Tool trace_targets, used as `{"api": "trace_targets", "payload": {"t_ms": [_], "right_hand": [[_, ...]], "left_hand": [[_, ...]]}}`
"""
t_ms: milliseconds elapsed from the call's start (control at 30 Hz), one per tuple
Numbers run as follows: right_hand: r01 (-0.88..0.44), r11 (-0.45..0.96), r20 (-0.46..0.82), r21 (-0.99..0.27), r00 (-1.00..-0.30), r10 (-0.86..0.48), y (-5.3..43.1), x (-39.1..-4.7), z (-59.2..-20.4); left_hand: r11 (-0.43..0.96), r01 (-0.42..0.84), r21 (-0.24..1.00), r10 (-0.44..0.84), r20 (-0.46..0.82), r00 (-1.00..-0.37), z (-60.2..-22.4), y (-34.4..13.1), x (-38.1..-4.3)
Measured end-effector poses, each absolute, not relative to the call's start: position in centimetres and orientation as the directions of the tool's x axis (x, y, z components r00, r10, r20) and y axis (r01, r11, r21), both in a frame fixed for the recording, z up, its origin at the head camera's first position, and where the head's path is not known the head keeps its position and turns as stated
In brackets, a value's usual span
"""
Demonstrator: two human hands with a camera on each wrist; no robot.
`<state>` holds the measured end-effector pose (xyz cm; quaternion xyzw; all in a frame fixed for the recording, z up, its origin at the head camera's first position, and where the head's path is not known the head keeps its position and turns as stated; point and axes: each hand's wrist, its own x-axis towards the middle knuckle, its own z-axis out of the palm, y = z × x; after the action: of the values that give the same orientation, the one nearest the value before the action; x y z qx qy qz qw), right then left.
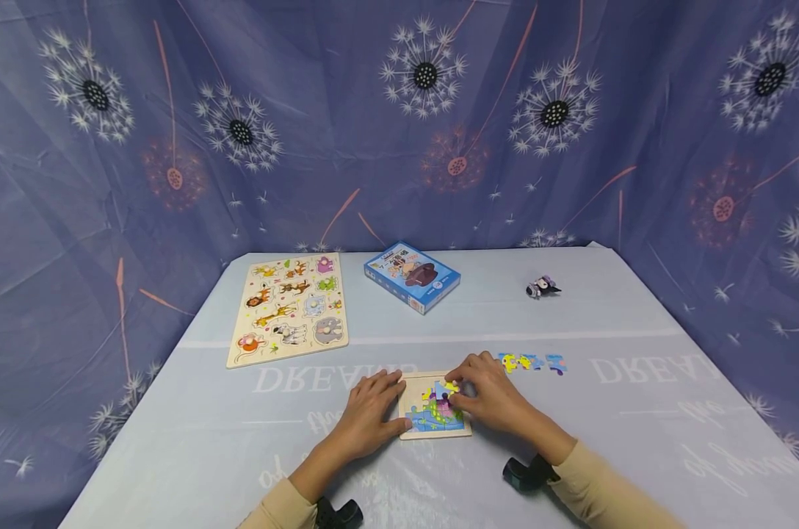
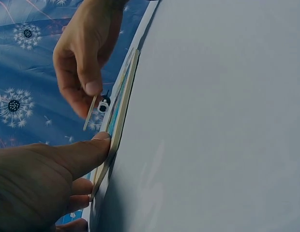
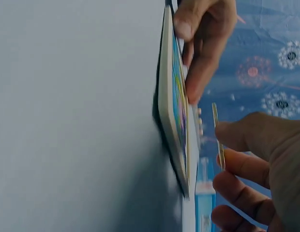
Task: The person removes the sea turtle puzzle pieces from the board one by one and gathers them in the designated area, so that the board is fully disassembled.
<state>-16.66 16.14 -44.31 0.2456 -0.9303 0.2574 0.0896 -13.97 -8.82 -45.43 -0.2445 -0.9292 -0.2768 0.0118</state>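
A small wooden puzzle board, partly filled with colourful pieces, lies on the table in the head view. My left hand rests on its left side, thumb at the lower part and fingertips near the upper corner. Above the board's right side, my right hand pinches a thin puzzle piece between thumb and fingers. In the right wrist view that piece is edge-on and apart from the board, so its picture is hidden. Several loose puzzle pieces lie just beyond the right hand.
A larger wooden animal peg board lies at the back left. A blue box sits at the back middle, and a small black-and-white figurine at the back right. A patterned curtain hangs behind the table.
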Motion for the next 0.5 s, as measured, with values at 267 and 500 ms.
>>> {"api": "trace_targets", "payload": {"t_ms": [267,500], "right_hand": [[-0.475,0.768,0.303,-0.428,-0.877,-0.373,20.4,-16.8,-44.3],[-0.469,0.791,0.318,-0.393,-0.877,-0.362,24.1,-17.0,-44.4]], "left_hand": [[0.734,0.454,0.505,0.441,0.154,-0.884,-45.4,-8.7,-14.0],[0.734,0.448,0.509,0.439,0.147,-0.886,-45.4,-8.7,-14.0]]}}
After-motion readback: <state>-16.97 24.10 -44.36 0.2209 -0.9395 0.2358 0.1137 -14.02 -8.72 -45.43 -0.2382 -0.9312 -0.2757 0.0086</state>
